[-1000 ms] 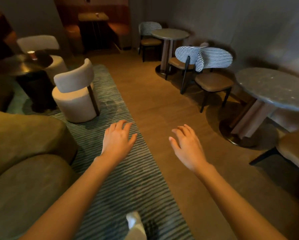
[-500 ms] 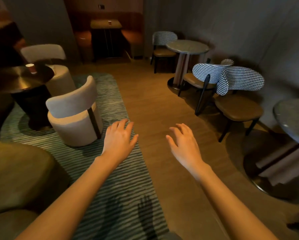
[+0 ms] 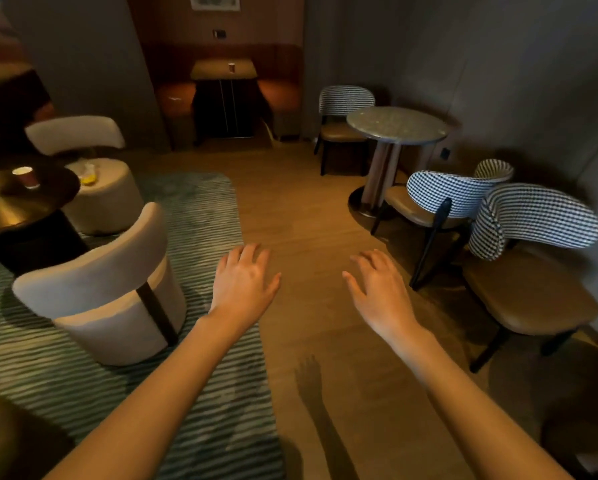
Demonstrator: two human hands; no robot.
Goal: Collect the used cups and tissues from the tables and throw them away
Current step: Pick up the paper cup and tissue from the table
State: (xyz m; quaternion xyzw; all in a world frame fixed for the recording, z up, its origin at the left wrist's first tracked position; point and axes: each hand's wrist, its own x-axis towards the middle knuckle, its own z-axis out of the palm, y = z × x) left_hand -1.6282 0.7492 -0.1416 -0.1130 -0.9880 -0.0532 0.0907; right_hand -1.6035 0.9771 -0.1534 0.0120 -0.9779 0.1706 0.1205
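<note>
Fingers of the left hand [image 3: 244, 284] and right hand [image 3: 380, 292] are held out loosely spread, nothing gripped. One cup [image 3: 27, 177] is seen near the dark table's [image 3: 20, 206] far edge; another cup [image 3: 231, 67] sits on the booth table [image 3: 207, 72].

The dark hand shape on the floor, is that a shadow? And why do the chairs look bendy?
Head view: yes, that is a shadow on the wooden floor, below the right hand. The wide-angle lens curves the houndstooth chairs near the edge, and the room is dim.

Single head-worn view, forward and down over outstretched arms toward wooden floor [image 3: 311, 209], wide-angle.
</note>
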